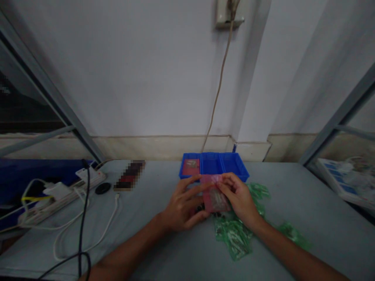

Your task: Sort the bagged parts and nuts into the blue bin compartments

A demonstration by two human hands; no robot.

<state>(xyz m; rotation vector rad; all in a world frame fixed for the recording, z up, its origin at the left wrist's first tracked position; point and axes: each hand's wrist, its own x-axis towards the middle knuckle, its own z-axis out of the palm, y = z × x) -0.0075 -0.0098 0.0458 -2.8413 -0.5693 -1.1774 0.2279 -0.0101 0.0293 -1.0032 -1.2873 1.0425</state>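
A small see-through pink plastic bag [216,200] with pale pieces inside is held up between my two hands. My right hand [238,197] pinches its upper right edge between thumb and fingers. From the other side, my left hand [186,205] has its fingers stretched along the bag's left side, with its thumb lower down. Just behind stands a blue tray [246,178] of three compartments, and another pink bag [191,167] lies in its left one. Under and beside my hands are green plastic bags [236,241] with small parts in them. Some dark small pieces are partly hidden below the held bag.
At the left lie a power strip [63,197] with plugs, white cables [109,226], a black cable [83,218], a black ring-shaped item [102,188] and a blurred-out object [129,175]. A white box [340,183] stands beyond the table's right edge.
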